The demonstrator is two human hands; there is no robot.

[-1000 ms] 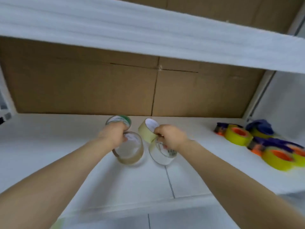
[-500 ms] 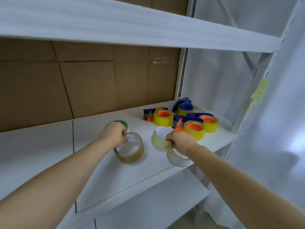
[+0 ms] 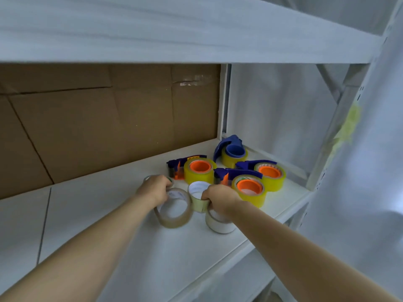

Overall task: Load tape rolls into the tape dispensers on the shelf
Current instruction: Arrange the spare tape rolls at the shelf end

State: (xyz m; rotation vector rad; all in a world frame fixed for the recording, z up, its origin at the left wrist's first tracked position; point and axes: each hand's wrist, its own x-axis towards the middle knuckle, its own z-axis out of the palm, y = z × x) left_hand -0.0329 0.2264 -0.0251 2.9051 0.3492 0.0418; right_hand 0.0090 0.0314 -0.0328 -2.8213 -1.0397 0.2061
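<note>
My left hand (image 3: 155, 188) grips two tape rolls: a brownish clear roll (image 3: 174, 214) in front and a green-printed roll mostly hidden behind the fingers. In my right hand (image 3: 220, 198) are a pale yellow roll (image 3: 197, 198) and a whitish clear roll (image 3: 219, 223). All rest on or just above the white shelf (image 3: 135, 247). Right behind my right hand stand several blue tape dispensers, each with a yellow roll in it: one with an orange core (image 3: 249, 189) nearest, another (image 3: 199, 170) behind, a third (image 3: 271, 175) to the right, and a blue-cored one (image 3: 233, 153) at the back.
Brown cardboard (image 3: 98, 131) lines the back of the shelf. An upper white shelf board (image 3: 174, 31) hangs overhead. A white upright post (image 3: 222, 101) and a pale plastic sheet (image 3: 359, 171) close off the right side. A lower shelf (image 3: 239, 277) shows beneath.
Both hands have carried their rolls to the right along the shelf, close up to the dispensers. The view has swung right and nearer with them.
</note>
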